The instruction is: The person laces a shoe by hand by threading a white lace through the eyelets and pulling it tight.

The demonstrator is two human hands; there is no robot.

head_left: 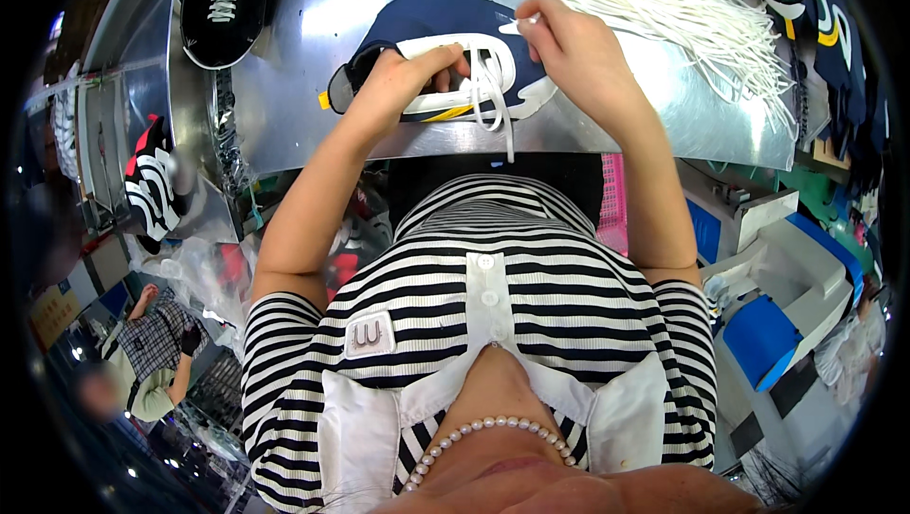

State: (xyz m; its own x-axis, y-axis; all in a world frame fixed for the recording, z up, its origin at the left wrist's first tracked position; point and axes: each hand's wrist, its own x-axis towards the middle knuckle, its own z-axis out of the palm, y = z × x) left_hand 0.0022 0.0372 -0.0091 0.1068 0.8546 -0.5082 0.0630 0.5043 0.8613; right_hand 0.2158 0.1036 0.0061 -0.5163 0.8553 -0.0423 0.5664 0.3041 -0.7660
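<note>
hands lace a navy shoe at a metal bench

head view: a navy shoe upper point(445, 54) with white and yellow trim lies on its side on the shiny metal table point(313, 107), just beyond the near edge and in front of the person's striped shirt point(474, 315). the left hand point(403, 78) is curled over the shoe's opening, fingers pressed down on the white eyelet panel and thumb tucked inside. the right hand point(573, 45) is closed in a pinch on the end of a white lace point(493, 97) at the shoe's far right side; the rest of that lace runs through the eyelets and 1 loose end hangs over the table's near edge. a heap of loose white laces point(664, 2) spreads across the far right of the table, just beside the right hand. a black shoe upper point(223, 2) lies at the far left. another person in a checked top point(156, 343) stands well apart at the lower left. blue and white machine parts point(777, 296) sit to the right.
</note>
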